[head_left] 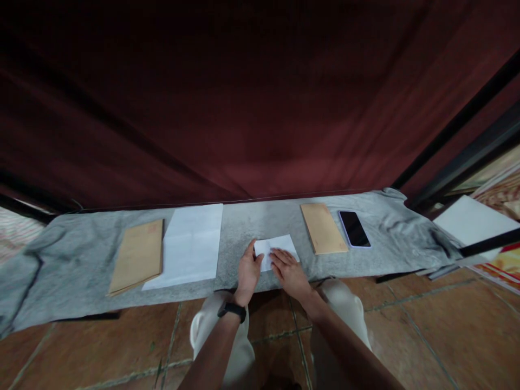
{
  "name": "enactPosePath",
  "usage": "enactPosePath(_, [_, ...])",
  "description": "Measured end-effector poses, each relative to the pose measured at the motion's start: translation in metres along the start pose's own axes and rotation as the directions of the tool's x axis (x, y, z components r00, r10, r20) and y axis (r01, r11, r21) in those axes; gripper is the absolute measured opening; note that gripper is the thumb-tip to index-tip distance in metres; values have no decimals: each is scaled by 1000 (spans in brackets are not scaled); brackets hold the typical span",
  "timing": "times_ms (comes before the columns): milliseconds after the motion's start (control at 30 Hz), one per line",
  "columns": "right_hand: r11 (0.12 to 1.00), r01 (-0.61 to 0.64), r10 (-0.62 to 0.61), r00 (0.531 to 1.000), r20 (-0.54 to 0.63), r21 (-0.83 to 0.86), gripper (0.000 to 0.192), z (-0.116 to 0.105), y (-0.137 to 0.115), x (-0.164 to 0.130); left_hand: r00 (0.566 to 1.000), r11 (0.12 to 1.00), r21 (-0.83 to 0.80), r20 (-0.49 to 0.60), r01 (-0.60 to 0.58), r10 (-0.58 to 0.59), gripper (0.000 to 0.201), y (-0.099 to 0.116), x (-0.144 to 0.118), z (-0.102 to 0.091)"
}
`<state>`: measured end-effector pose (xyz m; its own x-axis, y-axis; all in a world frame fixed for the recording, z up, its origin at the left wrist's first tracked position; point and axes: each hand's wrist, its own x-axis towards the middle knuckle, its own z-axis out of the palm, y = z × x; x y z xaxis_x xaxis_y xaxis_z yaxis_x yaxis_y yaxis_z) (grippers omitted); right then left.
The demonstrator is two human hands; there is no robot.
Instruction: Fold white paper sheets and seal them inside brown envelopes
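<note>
Both hands press flat on a small folded sheet of white paper (280, 246); neither grip closes around it. The left hand (248, 269) pins the paper's left end with fingers stretched and thumb at the edge, while the right hand (289, 271) lies palm down over its near right part, likely to hold a crease flat. The paper sits near the front edge of the bench (252, 222), which is covered in grey cloth, right in front of the person's knees.

To the left lie a larger white sheet (189, 244) and, beside it, a brown envelope (138, 254). To the right are another brown envelope (324, 227) and a dark phone (354, 228), close together. Bare cloth on both sides of the folded paper leaves room to slide it.
</note>
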<state>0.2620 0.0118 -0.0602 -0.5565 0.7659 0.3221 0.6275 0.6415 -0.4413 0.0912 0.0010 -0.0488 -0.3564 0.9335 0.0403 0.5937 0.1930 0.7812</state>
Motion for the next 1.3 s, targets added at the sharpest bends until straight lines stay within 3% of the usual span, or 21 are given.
enactPosePath(267, [990,-99,96,995,-29,-98,40,3,3,-5,995,978,193,-45,-81,92,35,3,-9,3])
enactPosePath(567, [985,-136,134,991,-31,-107,39,1,4,-5,993,968,235,-58,-89,105,32,5,-5,0])
enactPosePath(667, [985,-141,139,990,-24,-100,40,0,3,-4,981,924,352,-66,-149,184,33,9,-13,0])
enactPosePath(800, [984,-157,158,987,-2,-85,39,-1,4,-2,931,814,468,53,-343,362,33,12,-29,9])
enactPosePath(933, [983,-164,166,986,11,-84,42,-2,5,-3,884,766,441,207,-467,419,40,8,-44,20])
enactPosePath(1300, [975,-200,195,979,-61,-95,45,-6,18,-7,905,799,427,236,-424,354,50,-2,-48,8])
